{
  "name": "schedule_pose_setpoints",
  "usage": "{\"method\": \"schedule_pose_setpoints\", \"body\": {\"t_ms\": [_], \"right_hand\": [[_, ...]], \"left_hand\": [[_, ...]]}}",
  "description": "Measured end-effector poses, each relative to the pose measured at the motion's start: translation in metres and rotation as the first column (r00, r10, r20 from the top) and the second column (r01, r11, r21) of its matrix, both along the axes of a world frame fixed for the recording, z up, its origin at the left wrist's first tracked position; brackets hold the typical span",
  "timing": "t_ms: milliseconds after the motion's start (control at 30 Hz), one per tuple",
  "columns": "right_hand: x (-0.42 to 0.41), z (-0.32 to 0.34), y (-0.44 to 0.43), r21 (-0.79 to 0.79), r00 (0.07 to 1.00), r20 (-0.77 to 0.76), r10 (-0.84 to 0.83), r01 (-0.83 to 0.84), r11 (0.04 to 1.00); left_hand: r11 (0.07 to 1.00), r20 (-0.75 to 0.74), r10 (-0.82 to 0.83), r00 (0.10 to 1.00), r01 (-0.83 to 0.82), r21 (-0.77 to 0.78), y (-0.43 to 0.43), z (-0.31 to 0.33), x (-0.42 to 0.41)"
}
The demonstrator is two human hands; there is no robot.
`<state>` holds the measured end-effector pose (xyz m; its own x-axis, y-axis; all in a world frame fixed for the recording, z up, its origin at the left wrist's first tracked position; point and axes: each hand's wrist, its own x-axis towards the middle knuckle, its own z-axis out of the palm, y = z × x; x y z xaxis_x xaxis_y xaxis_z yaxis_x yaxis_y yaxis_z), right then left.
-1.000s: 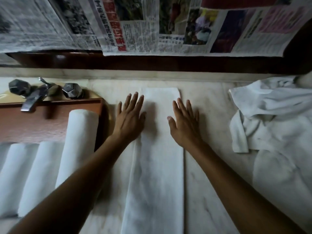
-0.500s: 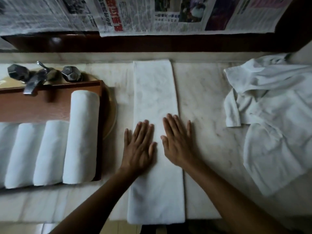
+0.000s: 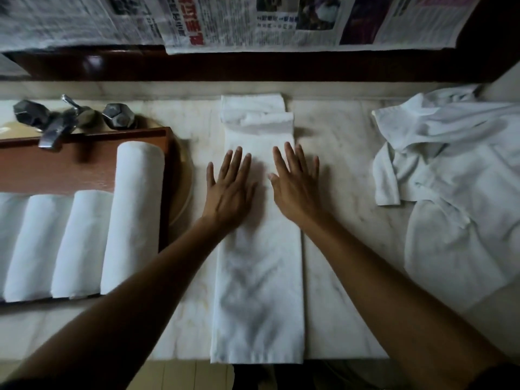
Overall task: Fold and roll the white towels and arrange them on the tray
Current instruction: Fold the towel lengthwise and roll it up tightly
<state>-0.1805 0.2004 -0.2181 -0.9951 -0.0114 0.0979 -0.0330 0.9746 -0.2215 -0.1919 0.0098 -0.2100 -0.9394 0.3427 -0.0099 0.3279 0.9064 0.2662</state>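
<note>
A white towel folded into a long narrow strip [image 3: 259,291] lies lengthwise on the marble counter, its near end hanging at the counter's front edge. Its far end [image 3: 260,121] is bunched into a loose fold. My left hand [image 3: 229,187] lies flat, fingers spread, on the strip's left edge. My right hand [image 3: 295,184] lies flat on its right edge. Neither hand grips anything. A brown wooden tray [image 3: 84,161] at the left holds several rolled white towels [image 3: 132,215] side by side.
A heap of unfolded white towels [image 3: 455,181] covers the counter's right side. A metal tap with two faceted knobs [image 3: 64,119] stands behind the tray. Newspaper sheets [image 3: 253,21] hang on the wall above a dark ledge.
Both hands have slid away from me up the strip. The towel's far end, flat before, is now bunched into a loose fold.
</note>
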Motion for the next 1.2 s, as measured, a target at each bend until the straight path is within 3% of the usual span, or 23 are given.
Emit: {"method": "schedule_pose_setpoints", "body": {"t_ms": [133, 267, 467, 533, 667, 1000, 1200], "right_hand": [[0.123, 0.012, -0.029, -0.128, 0.998, -0.01, -0.056, 0.054, 0.99], [0.21, -0.004, -0.043, 0.028, 0.999, 0.034, 0.036, -0.037, 0.999], [0.216, -0.006, -0.013, 0.084, 0.988, 0.074, -0.135, 0.129, 0.988], [0.232, 0.0, -0.028, 0.041, 0.99, 0.055, -0.129, 0.127, 0.991], [0.257, -0.005, -0.06, 0.039, 0.996, 0.082, -0.045, 0.042, 0.998], [0.177, -0.006, -0.046, 0.02, 0.993, 0.1, -0.058, 0.056, 0.998], [0.199, -0.012, -0.021, 0.032, 0.985, 0.142, -0.101, 0.097, 0.995]], "left_hand": [[0.988, -0.037, 0.038, 0.999, -0.032, 0.154, -0.008, 0.009, 0.117], [0.99, -0.014, -0.046, 0.999, 0.048, 0.132, -0.031, -0.017, 0.175], [0.984, 0.043, 0.028, 0.999, -0.035, 0.173, -0.071, -0.015, 0.173], [0.988, 0.041, 0.046, 0.998, -0.051, 0.144, -0.059, -0.003, 0.197], [0.991, 0.044, -0.08, 0.996, 0.074, 0.115, -0.033, -0.007, 0.237], [0.994, 0.042, -0.103, 0.994, 0.102, 0.035, -0.042, -0.013, 0.151], [0.984, 0.128, -0.12, 0.985, 0.1, 0.149, -0.073, -0.024, 0.143]]}}
